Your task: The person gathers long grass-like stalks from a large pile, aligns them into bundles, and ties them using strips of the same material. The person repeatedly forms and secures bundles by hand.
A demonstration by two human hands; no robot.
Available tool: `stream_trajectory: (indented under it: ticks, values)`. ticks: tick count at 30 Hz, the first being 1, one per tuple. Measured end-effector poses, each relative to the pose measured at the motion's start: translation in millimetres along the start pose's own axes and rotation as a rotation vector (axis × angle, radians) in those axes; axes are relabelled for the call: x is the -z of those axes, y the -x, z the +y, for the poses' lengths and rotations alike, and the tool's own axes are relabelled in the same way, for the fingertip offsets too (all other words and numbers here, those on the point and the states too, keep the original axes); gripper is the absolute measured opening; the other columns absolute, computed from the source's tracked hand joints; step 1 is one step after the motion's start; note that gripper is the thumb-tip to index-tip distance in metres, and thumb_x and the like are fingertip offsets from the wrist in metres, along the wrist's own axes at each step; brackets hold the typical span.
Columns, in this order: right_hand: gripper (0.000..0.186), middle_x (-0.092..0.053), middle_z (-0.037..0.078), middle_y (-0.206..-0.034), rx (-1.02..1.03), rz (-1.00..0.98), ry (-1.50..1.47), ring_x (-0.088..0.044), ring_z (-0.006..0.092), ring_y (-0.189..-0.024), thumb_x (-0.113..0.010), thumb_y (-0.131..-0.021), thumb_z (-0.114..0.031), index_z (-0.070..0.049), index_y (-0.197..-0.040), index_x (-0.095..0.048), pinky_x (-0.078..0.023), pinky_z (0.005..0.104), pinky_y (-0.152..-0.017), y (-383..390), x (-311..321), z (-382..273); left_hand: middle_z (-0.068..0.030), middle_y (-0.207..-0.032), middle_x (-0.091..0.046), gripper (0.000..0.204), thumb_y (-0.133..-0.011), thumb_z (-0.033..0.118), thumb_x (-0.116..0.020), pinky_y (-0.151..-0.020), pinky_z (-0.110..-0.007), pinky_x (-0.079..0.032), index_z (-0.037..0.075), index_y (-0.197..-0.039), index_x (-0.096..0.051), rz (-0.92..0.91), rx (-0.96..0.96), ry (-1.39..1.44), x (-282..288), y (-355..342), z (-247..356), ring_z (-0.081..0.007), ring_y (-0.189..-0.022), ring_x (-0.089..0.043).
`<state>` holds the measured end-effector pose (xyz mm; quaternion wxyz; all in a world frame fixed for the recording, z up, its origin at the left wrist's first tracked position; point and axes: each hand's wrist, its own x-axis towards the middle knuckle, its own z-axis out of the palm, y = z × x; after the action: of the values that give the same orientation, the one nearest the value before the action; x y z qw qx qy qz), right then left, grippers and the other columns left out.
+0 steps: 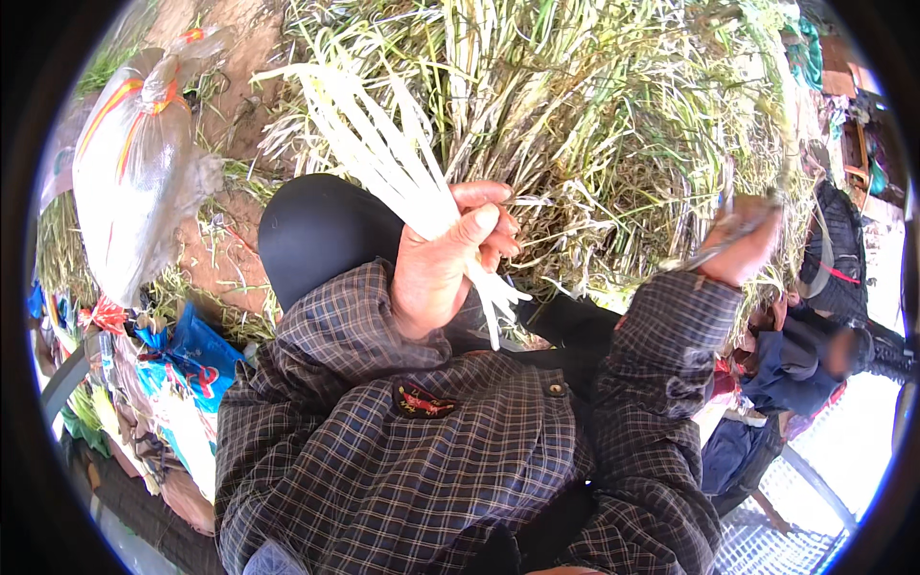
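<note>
A heap of green and straw-coloured stalks [613,105] spreads over the ground in front of the person, filling most of the upper view. Below it comes the person's dark checked shirt [479,441], its long sleeves reaching up toward the heap. At the right edge, a co-worker in dark clothes [781,374] sits beside the heap. A clear plastic bag [134,192], tied at its neck with orange string, stands on the left on bare soil. A black-covered knee [321,240] is raised near the middle, and a blue bag [203,359] lies at lower left. The bundle of pale stalks [383,144] slants up and left over the knee, shorter ends poking out below the fist. The left hand [441,264] is closed around this bundle. The right hand [743,244], blurred, is raised at the heap's right side; a thin dark strip crosses it, but its grip cannot be told. A small dark patch with red stitching [422,401] sits on the shirt.
</note>
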<state>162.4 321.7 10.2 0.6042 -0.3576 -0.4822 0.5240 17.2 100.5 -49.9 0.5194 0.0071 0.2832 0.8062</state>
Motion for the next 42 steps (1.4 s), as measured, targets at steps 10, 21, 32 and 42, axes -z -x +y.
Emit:
stream_trajectory:
  ticks: [10,21,32,42]
  values:
    - [0.016,-0.058,0.003,-0.073,-0.292,-0.407,0.268,-0.053,0.0111,-0.064,-0.051,-0.081,-0.009,-0.008,-0.097,-0.055,-0.045,0.0251,-0.056,72,26,36,-0.0068,-0.085,-0.055,0.034,-0.081,0.013,-0.053,-0.056,-0.018,-0.038,0.001,-0.112,-0.046,0.005,0.043,-0.208,-17,-29,1,-0.0088,-0.066,-0.051]
    - [0.022,-0.058,0.009,-0.089,-0.064,-0.802,0.482,-0.055,0.0137,-0.079,-0.059,-0.076,-0.005,-0.001,-0.097,-0.055,-0.045,0.0246,-0.069,117,29,57,-0.0032,-0.088,-0.057,0.031,-0.078,0.010,-0.058,-0.051,-0.017,-0.037,0.002,-0.107,-0.050,0.098,-0.110,-0.281,-20,-57,5,-0.0066,-0.060,-0.046]
    - [0.017,-0.054,0.001,-0.083,-0.568,-0.780,0.180,-0.047,0.0073,-0.075,-0.052,-0.081,-0.005,0.001,-0.097,-0.051,-0.040,0.0211,-0.068,116,13,60,-0.0034,-0.082,-0.058,0.012,-0.081,0.015,-0.055,-0.050,-0.018,-0.038,0.006,-0.089,-0.051,0.071,-0.031,-0.362,-10,-56,-16,-0.0060,-0.058,-0.048]
    - [0.003,-0.055,0.002,-0.070,-0.517,-0.158,0.066,-0.050,0.0091,-0.061,-0.053,-0.081,-0.010,-0.007,-0.082,-0.054,-0.041,0.0205,-0.052,68,46,76,-0.0067,-0.082,-0.058,0.016,-0.086,0.016,-0.047,-0.050,-0.016,-0.039,0.002,-0.093,-0.054,0.062,-0.130,-0.143,8,-56,-26,-0.0058,-0.060,-0.047]
